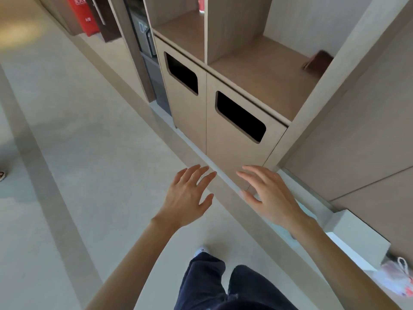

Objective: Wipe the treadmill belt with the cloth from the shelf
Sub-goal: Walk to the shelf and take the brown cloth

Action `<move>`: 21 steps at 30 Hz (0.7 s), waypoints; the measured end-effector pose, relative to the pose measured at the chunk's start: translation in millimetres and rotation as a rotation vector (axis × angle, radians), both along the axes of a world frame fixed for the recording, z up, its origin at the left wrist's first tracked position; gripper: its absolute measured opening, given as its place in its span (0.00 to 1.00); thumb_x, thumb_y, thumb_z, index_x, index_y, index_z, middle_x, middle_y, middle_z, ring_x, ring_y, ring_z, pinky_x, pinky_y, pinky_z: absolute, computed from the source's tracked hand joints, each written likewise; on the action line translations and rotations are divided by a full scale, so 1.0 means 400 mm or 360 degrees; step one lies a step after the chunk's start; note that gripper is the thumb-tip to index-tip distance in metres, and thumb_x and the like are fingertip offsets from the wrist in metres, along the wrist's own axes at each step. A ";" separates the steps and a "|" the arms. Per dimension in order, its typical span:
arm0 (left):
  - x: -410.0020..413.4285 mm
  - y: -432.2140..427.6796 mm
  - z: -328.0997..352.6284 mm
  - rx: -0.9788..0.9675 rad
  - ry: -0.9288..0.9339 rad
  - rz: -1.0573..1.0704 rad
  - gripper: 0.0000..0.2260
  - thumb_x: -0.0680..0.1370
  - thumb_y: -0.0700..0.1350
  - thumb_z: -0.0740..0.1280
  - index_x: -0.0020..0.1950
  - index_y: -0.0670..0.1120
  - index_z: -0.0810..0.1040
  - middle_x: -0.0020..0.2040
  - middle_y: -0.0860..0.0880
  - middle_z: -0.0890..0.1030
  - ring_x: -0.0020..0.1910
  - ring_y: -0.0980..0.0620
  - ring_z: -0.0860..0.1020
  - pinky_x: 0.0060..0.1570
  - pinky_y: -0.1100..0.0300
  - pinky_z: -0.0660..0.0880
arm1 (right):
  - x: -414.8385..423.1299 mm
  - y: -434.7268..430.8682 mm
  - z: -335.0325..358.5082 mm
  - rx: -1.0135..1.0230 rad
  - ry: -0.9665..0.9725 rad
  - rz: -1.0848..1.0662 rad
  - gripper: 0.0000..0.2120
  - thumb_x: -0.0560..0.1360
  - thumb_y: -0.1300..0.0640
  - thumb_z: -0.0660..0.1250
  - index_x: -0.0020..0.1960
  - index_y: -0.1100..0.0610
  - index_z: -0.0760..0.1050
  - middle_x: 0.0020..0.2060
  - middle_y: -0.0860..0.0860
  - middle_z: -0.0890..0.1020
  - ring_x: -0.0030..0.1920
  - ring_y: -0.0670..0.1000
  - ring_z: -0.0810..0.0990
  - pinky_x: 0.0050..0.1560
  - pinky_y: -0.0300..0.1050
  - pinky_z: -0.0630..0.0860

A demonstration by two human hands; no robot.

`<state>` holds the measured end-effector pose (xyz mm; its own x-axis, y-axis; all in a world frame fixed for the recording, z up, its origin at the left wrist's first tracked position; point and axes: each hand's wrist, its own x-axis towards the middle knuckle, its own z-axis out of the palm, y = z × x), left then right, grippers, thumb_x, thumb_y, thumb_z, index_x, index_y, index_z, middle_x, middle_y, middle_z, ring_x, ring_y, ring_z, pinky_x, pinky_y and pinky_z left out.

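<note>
The person's legs in dark trousers [212, 287] stand on a pale grey-beige floor [89, 130] crossed by darker bands, and one white shoe tip [201, 250] shows ahead of them. To the lower right, a crumpled plastic bag [393, 278] lies against the wall base.

Both arms reach forward over the floor. The left hand [187, 195] and the right hand [270, 193] are held palm down, near each other but apart. Their fingers are spread and hold nothing.

Just beyond the fingertips stands a wooden cabinet [232, 151] with two doors, each with a dark rounded cutout [240, 117]. Its top forms an open shelf [263, 81].

At the shelf's far right corner lies a dark brown folded piece [317, 63], likely the cloth, though it is blurred. Its long axis runs toward the back of the shelf. A pale upright panel [348, 63] hides its right end.

Farther left are a dark appliance [145, 39] in a niche and a red box [81, 14].
</note>
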<state>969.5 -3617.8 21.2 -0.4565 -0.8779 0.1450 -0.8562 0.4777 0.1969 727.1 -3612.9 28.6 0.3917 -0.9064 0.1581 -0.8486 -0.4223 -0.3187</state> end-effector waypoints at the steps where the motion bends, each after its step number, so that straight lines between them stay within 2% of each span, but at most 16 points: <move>1: 0.010 -0.030 -0.001 -0.0010 0.0002 -0.0022 0.23 0.76 0.55 0.57 0.66 0.46 0.75 0.64 0.45 0.77 0.63 0.43 0.74 0.61 0.48 0.71 | 0.009 -0.021 -0.001 -0.0002 -0.0008 -0.0022 0.22 0.77 0.46 0.56 0.65 0.55 0.74 0.62 0.52 0.77 0.62 0.53 0.75 0.59 0.54 0.72; 7: 0.024 -0.168 -0.028 0.0019 0.0034 -0.0139 0.23 0.76 0.54 0.57 0.67 0.46 0.75 0.65 0.45 0.76 0.64 0.43 0.74 0.62 0.48 0.70 | 0.022 -0.112 -0.020 0.0047 0.0029 -0.0139 0.22 0.76 0.45 0.57 0.65 0.54 0.74 0.62 0.52 0.77 0.61 0.53 0.77 0.58 0.54 0.74; 14: -0.029 -0.352 -0.073 0.0071 0.0069 -0.0227 0.23 0.75 0.54 0.57 0.66 0.46 0.76 0.63 0.44 0.77 0.62 0.42 0.75 0.59 0.45 0.74 | -0.021 -0.267 -0.041 0.0082 0.0087 -0.0197 0.22 0.77 0.46 0.56 0.64 0.56 0.76 0.61 0.52 0.77 0.61 0.53 0.76 0.57 0.53 0.75; 21: -0.118 -0.581 -0.049 0.0087 -0.0024 -0.0356 0.24 0.76 0.56 0.55 0.67 0.47 0.74 0.65 0.45 0.76 0.65 0.43 0.73 0.62 0.45 0.71 | -0.084 -0.482 -0.031 0.0085 0.0058 -0.0327 0.23 0.76 0.44 0.56 0.64 0.56 0.75 0.62 0.52 0.77 0.61 0.52 0.76 0.57 0.54 0.75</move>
